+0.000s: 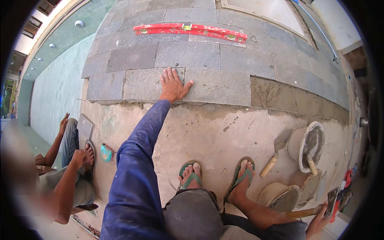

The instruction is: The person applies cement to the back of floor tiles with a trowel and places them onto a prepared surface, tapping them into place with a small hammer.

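Observation:
My left hand [173, 85], at the end of a blue sleeve, lies palm down with fingers spread. It rests across the joint between two grey stone tiles [218, 87] in the front row. Low at the right edge, my right hand [317, 222] grips a hammer [306, 213] close to its dark head, the wooden handle pointing left. Beyond the left hand, a red spirit level [188, 30] lies across the laid tiles. To the right of the front row, wet mortar [294, 96] fills a bare strip.
A trowel [273, 159] lies beside a mortar bucket [297, 146]; a second bucket [276, 194] stands nearer my right leg. At left, a person [68, 176] squats near a turquoise tape measure [106, 153] and a loose tile [85, 127]. A pale green pool [60, 84] drops off beyond.

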Motion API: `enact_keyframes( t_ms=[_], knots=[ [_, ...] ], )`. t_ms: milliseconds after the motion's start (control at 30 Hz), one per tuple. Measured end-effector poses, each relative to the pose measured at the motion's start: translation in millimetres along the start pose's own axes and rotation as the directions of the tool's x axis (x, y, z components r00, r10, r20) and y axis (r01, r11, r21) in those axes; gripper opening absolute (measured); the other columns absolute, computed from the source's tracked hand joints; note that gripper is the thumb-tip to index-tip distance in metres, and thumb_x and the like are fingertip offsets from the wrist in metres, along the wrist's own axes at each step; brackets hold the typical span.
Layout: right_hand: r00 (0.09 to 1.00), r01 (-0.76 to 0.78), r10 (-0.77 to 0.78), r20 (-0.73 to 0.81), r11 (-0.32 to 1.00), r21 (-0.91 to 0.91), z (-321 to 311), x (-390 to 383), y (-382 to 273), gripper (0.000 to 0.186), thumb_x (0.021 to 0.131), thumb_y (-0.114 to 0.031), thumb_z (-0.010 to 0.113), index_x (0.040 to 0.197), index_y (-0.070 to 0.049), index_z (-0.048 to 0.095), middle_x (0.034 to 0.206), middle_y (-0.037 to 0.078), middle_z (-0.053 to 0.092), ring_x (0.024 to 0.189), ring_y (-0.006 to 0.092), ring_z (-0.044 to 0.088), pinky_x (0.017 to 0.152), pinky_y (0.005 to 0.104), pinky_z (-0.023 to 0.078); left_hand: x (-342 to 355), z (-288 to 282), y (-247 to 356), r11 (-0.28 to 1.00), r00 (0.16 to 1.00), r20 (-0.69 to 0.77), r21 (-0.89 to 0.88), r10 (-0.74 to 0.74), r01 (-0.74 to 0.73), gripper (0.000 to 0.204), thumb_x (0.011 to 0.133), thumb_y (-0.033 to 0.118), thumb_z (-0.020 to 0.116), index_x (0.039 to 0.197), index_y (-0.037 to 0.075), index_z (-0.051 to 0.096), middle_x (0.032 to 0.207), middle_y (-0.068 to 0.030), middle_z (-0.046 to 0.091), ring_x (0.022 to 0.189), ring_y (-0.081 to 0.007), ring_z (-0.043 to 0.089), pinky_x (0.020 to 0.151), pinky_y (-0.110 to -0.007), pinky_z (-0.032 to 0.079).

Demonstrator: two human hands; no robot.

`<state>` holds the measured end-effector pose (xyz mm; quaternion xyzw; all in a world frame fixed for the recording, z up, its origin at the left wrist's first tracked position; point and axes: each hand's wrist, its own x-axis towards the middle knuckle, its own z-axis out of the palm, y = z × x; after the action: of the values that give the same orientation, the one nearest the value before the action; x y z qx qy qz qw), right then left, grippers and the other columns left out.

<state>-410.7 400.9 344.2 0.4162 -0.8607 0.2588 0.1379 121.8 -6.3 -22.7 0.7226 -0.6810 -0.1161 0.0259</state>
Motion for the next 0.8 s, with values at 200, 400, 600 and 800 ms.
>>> enact_keyframes(
  t_ms=[200, 400, 600, 800],
  knots=[
    [0.971, -0.014, 0.017, 0.237, 1.0, -0.013, 25, 14, -6, 0.035, 0.099, -0.028, 0.063, 0.106, 0.006, 0.061, 0.086, 0.004, 0.06, 0.076, 0.0151, 0.052, 0.069, 0.0301, 0.043, -28, 2, 140, 0.652, 0.738, -0.167, -0.37, 0.654, -0.662, 0.086, 0.099, 0.063, 0.036, 0.15, -0.007, 0.03, 0.156, -0.0268, 0.031, 0.148, -0.039, 0.024, 0.12, -0.055, 0.016],
    [0.969, 0.115, -0.097, 0.228, 0.991, -0.07, 34, 11, -5, 0.036, 0.097, -0.025, 0.063, 0.109, 0.008, 0.061, 0.087, 0.008, 0.062, 0.077, 0.0161, 0.054, 0.071, 0.0302, 0.044, -142, -27, 151, 0.62, 0.842, -0.351, -0.57, 0.41, -0.54, 0.062, 0.09, 0.037, 0.065, 0.138, 0.0, 0.052, 0.105, -0.0206, 0.067, 0.111, -0.0357, 0.06, 0.101, -0.05, 0.04],
    [0.886, -0.036, 0.118, 0.448, 0.982, -0.188, 23, 6, 7, 0.036, 0.093, -0.02, 0.065, 0.115, 0.008, 0.06, 0.1, 0.019, 0.068, 0.09, 0.0265, 0.062, 0.084, 0.036, 0.048, -157, -29, 19, 0.964, 0.999, -0.033, -0.263, -0.036, 0.026, 0.078, 0.086, 0.036, 0.07, 0.148, 0.0, 0.039, 0.08, -0.017, 0.068, 0.063, -0.0337, 0.066, 0.055, -0.044, 0.051],
    [0.893, 0.078, -0.024, 0.449, 0.992, -0.101, 45, -3, 51, 0.042, 0.092, -0.019, 0.065, 0.121, 0.01, 0.055, 0.105, 0.018, 0.066, 0.096, 0.0271, 0.061, 0.09, 0.0361, 0.047, -147, -34, 9, 0.987, 0.997, 0.054, -0.154, 0.063, -0.054, 0.067, 0.086, 0.035, 0.069, 0.14, 0.001, 0.047, 0.08, -0.0162, 0.069, 0.068, -0.0335, 0.068, 0.059, -0.044, 0.052]
  ],
)
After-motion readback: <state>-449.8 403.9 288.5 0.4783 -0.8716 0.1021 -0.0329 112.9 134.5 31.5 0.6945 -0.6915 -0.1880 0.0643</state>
